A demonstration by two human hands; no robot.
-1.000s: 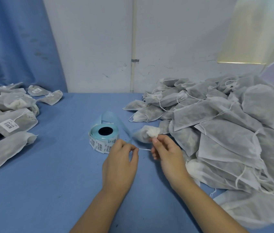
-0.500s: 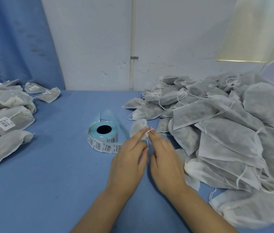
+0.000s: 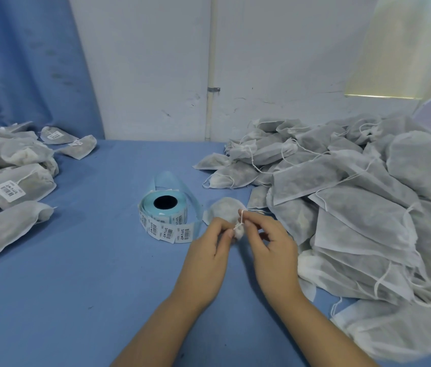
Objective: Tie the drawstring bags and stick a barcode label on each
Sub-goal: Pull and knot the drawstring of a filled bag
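Observation:
A small grey drawstring bag lies on the blue table, just right of the roll of barcode labels. My left hand pinches the bag's gathered white neck. Close beside it, my right hand pinches the thin white drawstring above that neck. The fingertips of both hands nearly touch. A strip of labels hangs loose from the roll toward my left hand.
A large heap of grey bags with loose strings fills the right side. Bags bearing barcode labels are piled at the left. A white wall with a pipe and a blue curtain stand behind.
My hands were apart pulling the string, then came together at the bag's neck. The right hand now lifts the string over the neck, which the left hand pinches.

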